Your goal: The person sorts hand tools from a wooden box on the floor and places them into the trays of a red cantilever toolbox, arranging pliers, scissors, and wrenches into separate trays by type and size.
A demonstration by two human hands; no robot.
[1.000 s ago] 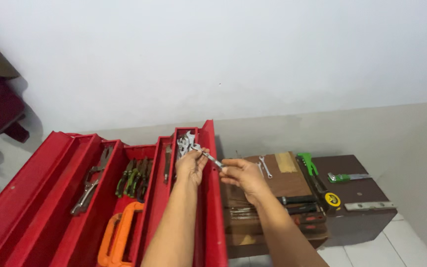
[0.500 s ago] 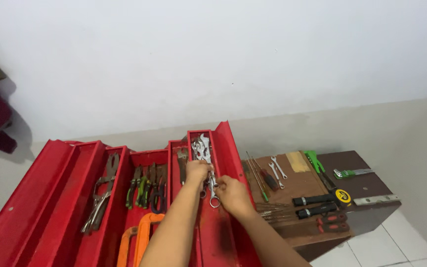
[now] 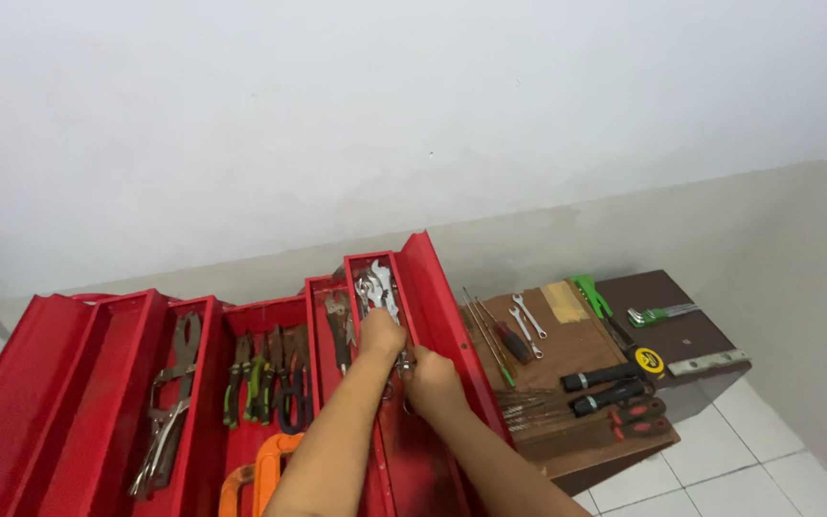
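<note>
My left hand [image 3: 382, 335] reaches into the narrow right-hand tray of an open red cantilever toolbox [image 3: 98, 383], fingers curled down onto a small silver wrench [image 3: 404, 364]. Just below it, my right hand [image 3: 430, 378] grips the same wrench, most of which is hidden between the two hands. Several more silver wrenches [image 3: 375, 287] lie at the far end of that tray. Both forearms come up from the bottom edge of the view.
Other trays hold locking pliers [image 3: 169, 402], green-handled pliers [image 3: 256, 378] and an orange clamp [image 3: 260, 474]. To the right, a brown wooden table [image 3: 681, 335] carries two spanners [image 3: 524, 321], screwdrivers [image 3: 509, 340], a tape measure [image 3: 648, 361] and green hex keys [image 3: 658, 313]. White wall behind, tiled floor [image 3: 720, 460].
Both hands have lowered the small wrench from above the toolbox edge down into the wrench tray. The view has shifted, so the toolbox and table sit differently in the picture.
</note>
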